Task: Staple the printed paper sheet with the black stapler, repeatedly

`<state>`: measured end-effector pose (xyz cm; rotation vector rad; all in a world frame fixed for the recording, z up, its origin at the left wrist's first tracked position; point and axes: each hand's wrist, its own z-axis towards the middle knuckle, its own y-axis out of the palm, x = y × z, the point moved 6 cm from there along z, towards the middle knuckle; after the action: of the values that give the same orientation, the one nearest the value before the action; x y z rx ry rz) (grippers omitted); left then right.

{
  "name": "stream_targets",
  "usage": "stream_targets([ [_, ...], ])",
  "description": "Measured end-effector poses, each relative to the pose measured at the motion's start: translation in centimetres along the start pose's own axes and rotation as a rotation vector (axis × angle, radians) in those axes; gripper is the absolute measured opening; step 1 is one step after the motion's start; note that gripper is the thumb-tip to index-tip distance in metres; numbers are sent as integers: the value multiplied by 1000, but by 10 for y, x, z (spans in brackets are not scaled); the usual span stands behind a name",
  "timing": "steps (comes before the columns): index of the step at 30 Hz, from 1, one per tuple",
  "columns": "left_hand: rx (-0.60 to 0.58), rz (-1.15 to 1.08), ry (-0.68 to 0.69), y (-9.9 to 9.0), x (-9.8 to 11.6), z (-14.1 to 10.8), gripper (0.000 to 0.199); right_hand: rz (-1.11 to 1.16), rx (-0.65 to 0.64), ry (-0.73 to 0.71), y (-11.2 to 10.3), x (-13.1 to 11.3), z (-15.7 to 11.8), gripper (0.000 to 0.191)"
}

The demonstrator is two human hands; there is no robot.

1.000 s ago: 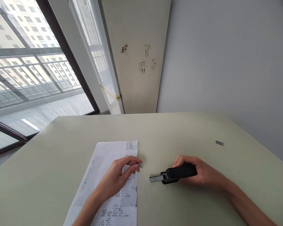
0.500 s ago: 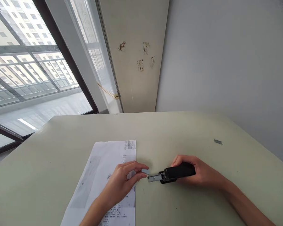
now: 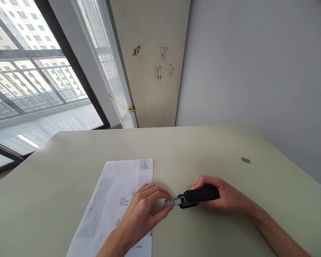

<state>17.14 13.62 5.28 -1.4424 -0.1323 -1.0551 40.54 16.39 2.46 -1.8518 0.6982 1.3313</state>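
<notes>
My right hand point(image 3: 223, 194) is wrapped round a black stapler point(image 3: 202, 194) lying sideways over the table, its metal staple tray slid out to the left. A grey strip of staples point(image 3: 176, 202) sits at the extended tray. My left hand point(image 3: 147, 207) pinches at the tray's outer end, thumb below and forefinger above, touching the strip. Beneath my left hand lies a printed sheet of paper point(image 3: 96, 200), partly covered by the hand and wrist.
Another short grey strip of staples point(image 3: 246, 160) lies on the pale green table point(image 3: 203, 146) at the right. Behind the table stand a grey wall point(image 3: 251, 64), a beige panel point(image 3: 155, 100) with worn patches, and a window point(image 3: 37, 82) at the left.
My left hand has moved slightly right and brought the strip of staples from beside the tray onto it. The right hand and stapler stay nearly still; the view has shifted slightly.
</notes>
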Motion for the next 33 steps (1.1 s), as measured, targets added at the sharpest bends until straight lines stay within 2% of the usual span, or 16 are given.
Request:
stream_targets([
  [10,5,6,0,3,-1,0,7,-8,7,8,0,0,0,17],
  [14,-26,23,-18,4,-5,-2,13,-15,0,20,0,2,0,18],
  [19,-97,-35,10,-6,-13,-1,19,-22,10,22,-1,5,1,21],
  [24,-102,-138,76,-13,-12,3,10,-21,6,28,0,3,0,19],
  [27,-80,-174,107,-9,-11,2,8,-15,-9,24,2,3,-1,19],
  [33,-82,-174,120,6,-12,2,17,22,-42,-21,14,-1,1,23],
])
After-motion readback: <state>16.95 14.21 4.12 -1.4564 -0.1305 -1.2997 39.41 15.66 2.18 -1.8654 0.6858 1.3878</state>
